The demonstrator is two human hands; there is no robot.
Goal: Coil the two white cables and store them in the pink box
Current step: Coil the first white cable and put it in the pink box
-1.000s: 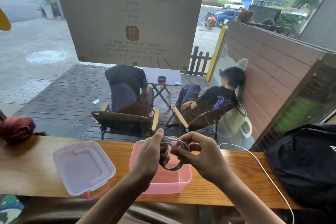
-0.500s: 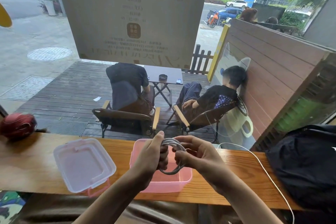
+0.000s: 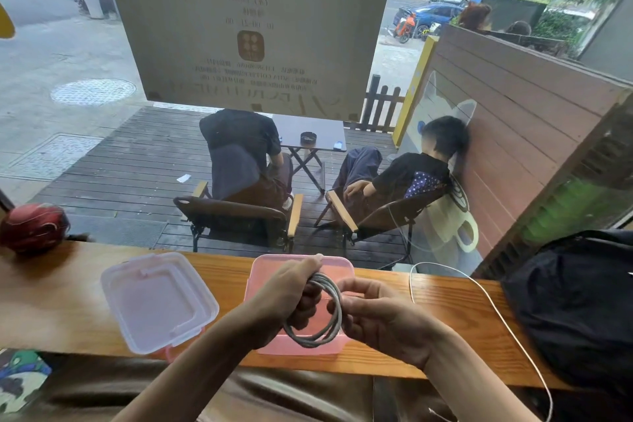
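The coiled white cable (image 3: 317,312) now hangs lower over the open pink box (image 3: 263,271), left hand (image 3: 286,301) clenched around its top, right hand (image 3: 378,317) pinching its side. The second cable (image 3: 479,288) lies unmoved along the wooden counter (image 3: 51,301), the lid (image 3: 156,301) left of the box.

The left hand (image 3: 286,305) covered the left side of the coiled white cable (image 3: 320,313), and the right hand (image 3: 380,319) covered part of its right side. Both hands and the coil hid most of the open pink plastic box's (image 3: 342,264) interior. The loose white cable (image 3: 493,305) ran off the lower edge. The black fabric bag (image 3: 575,305) was cut by the right edge. The mirrored print on the window poster (image 3: 250,24) was too blurred to read.
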